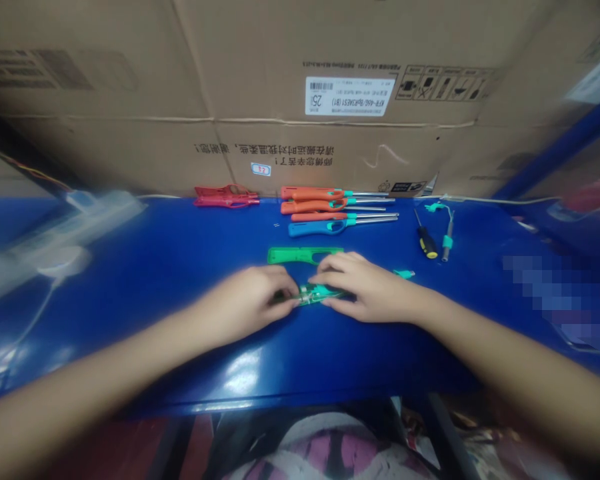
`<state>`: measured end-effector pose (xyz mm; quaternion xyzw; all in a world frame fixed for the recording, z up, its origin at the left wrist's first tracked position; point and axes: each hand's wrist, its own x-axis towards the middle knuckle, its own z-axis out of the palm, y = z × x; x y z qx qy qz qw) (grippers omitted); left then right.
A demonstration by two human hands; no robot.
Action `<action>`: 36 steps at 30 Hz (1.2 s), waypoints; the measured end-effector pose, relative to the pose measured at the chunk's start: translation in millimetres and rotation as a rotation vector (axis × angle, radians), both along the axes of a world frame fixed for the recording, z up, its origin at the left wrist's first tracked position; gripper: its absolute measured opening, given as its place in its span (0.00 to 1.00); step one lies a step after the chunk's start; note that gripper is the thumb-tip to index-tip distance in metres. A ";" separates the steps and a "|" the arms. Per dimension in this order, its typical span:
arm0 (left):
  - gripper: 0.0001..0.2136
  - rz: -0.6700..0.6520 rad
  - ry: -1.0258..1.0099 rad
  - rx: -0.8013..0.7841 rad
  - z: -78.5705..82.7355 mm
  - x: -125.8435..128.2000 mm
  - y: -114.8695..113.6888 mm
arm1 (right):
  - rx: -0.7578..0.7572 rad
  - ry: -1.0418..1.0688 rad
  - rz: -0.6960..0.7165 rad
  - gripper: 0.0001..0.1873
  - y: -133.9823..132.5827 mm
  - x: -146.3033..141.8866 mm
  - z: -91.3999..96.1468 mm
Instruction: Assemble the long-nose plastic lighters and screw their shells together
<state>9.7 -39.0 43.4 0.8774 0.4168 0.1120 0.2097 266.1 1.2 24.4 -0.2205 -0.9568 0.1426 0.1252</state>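
Observation:
Low over the blue table (200, 373), my two hands meet at an opened green lighter body (311, 294) with small metal and teal parts showing inside. My left hand (257, 293) pinches its left end between thumb and fingers. Curled over its right part, my right hand (365, 287) grips it and hides much of that end. Just behind the hands lies a green lighter shell half (295, 255), partly covered by my right fingers. A small teal piece (404, 274) rests beyond my right wrist.
Behind are several orange long-nosed lighters (307, 194), a blue lighter (313, 229) and red lighter shells (225, 195). A screwdriver (427, 241) and a metal tube with teal parts (447, 241) lie right. Cardboard (260, 67) walls the back; a power strip (100, 217) stands left.

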 end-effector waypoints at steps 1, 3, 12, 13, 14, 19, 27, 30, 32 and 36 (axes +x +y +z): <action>0.07 -0.002 -0.001 0.015 -0.8 0.1 -0.2 | 0.000 0.000 0.000 0.17 0.1 -0.1 0.4; 0.07 -0.001 0.006 0.041 -1.8 0.5 -0.4 | 0.000 0.001 0.001 0.17 0.1 -0.2 0.8; 0.05 0.026 -0.047 -0.035 0.5 0.3 3.1 | 0.012 0.005 0.006 0.18 0.5 0.2 -1.8; 0.05 0.037 -0.053 -0.043 0.5 0.4 3.7 | 0.013 0.005 0.006 0.18 0.7 0.2 -2.0; 0.06 0.047 -0.058 -0.045 0.5 0.5 4.2 | 0.013 0.004 0.005 0.18 0.8 0.3 -2.1; 0.07 0.035 -0.113 -0.043 -1.3 -1.3 4.7 | 0.016 0.002 0.002 0.17 0.7 0.5 -1.1; 0.06 0.047 -0.077 -0.025 -2.9 -1.7 2.4 | 0.027 0.027 -0.001 0.17 -1.5 -1.5 -1.6; 0.07 0.051 -0.037 0.004 -2.1 -0.8 0.8 | 0.045 0.039 0.013 0.17 -3.3 -3.6 -3.1; 0.07 0.040 -0.019 0.017 -1.6 -0.5 -0.2 | 0.061 0.036 0.032 0.19 -4.3 -4.2 -2.7; 0.08 0.024 0.011 0.034 -1.2 -0.4 -2.1 | 0.100 0.003 0.095 0.21 -5.1 -1.5 5.0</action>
